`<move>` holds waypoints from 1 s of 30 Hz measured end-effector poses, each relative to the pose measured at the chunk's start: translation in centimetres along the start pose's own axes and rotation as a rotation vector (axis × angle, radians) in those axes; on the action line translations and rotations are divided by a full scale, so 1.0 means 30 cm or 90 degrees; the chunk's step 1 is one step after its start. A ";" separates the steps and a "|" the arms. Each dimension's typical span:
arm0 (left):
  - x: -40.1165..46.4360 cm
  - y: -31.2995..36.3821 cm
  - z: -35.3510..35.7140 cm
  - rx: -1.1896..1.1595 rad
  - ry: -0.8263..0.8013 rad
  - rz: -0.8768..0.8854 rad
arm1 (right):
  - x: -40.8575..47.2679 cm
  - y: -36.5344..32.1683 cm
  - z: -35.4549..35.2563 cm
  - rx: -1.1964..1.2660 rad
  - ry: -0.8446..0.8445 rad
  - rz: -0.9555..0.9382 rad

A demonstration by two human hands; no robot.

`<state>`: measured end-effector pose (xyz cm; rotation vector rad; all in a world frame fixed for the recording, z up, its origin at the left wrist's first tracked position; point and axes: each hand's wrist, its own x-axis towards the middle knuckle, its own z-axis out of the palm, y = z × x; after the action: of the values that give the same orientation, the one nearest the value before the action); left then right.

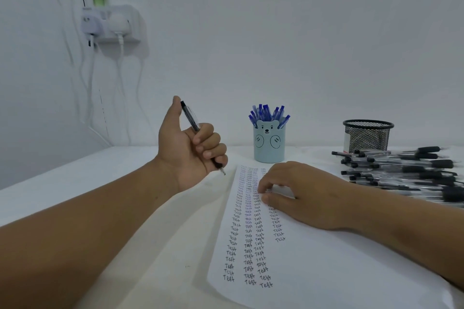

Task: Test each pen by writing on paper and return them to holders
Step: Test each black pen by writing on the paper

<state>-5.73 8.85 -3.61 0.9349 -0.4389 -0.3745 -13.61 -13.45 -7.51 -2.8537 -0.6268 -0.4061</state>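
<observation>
White cloth is covering the table [75, 183], and the sheet of paper [313, 271] is lying on it, serving as the landmark for everything else. Columns of the handwritten word "Test" are running down the paper's left part. Off the paper's far right corner, a heap of black pens [401, 168] is lying on the cloth. Behind that heap, the black mesh holder [367, 137] is standing upright. Just beyond the paper's far edge, the pale blue bear holder [269, 142] is standing, and blue pens [270, 114] are sticking up out of it. The right hand [298, 193] is resting on the paper's upper part, fingers bent with the tips pressing the sheet, gripping nothing. The left hand [190, 148] is hovering raised just off the paper's far left corner, fingers curled around a black pen [200, 135], the thumb pointing up; the pen is slanting, its tip pointing down toward the paper's corner without touching it.
</observation>
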 end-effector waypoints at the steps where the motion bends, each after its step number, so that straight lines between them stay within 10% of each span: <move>1: -0.001 0.002 0.001 0.000 -0.004 -0.004 | 0.002 -0.001 0.001 0.002 0.000 0.001; 14: 0.005 -0.009 -0.001 0.058 0.002 0.055 | -0.005 -0.011 -0.008 -0.006 0.012 0.033; 22: 0.001 -0.036 0.028 0.105 -0.068 0.012 | -0.017 -0.041 -0.038 -0.030 0.306 0.067; 30: -0.018 -0.077 0.083 0.134 -0.096 -0.003 | -0.016 -0.064 -0.054 -0.151 0.205 0.103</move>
<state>-7.74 6.16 -4.36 1.1161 -0.6227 -0.4105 -15.23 -12.30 -5.90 -2.9291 -0.3020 -0.9429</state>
